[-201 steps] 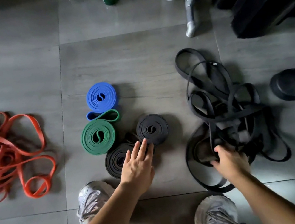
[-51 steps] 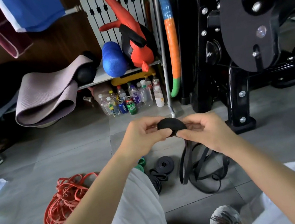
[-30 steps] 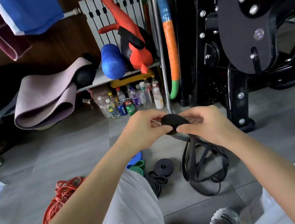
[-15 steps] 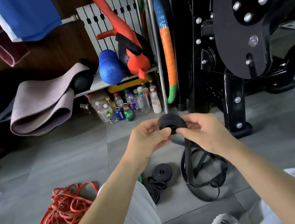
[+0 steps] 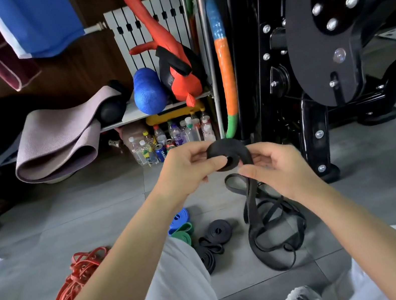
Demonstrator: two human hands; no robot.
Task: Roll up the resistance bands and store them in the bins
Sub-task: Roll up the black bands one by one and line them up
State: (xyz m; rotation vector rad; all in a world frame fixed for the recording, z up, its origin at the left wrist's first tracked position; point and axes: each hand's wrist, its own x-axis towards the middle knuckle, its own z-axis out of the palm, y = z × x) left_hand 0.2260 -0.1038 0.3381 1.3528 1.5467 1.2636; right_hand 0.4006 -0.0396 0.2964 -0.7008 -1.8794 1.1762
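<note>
Black resistance band (image 5: 229, 153), partly rolled, is held up in the air at centre of view. The left hand (image 5: 185, 173) pinches the coil from the left, thumb against its core. The right hand (image 5: 281, 169) has thumb and curled fingers closed on the coil's right edge, where the unrolled tail (image 5: 251, 201) drops away. The tail runs down into the loose black bands (image 5: 273, 239) on the tiles.

Risks, as judged: the rubber looks springy, so a slackened pinch on either side likely lets the coil unwind or slide out sideways. The tail seems threaded through the floor tangle, so drawing in more length may snag it or drag other bands up.

Count: one band in hand. Finished rolls on the floor, left of the loose pile: one blue roll (image 5: 178, 219), one green roll (image 5: 183, 236), one black roll (image 5: 217, 231) and a second black roll (image 5: 207, 260). One red tangle (image 5: 81, 276) lies near left. Bands in it and in the black pile cannot be counted. No bin is in view.
</note>
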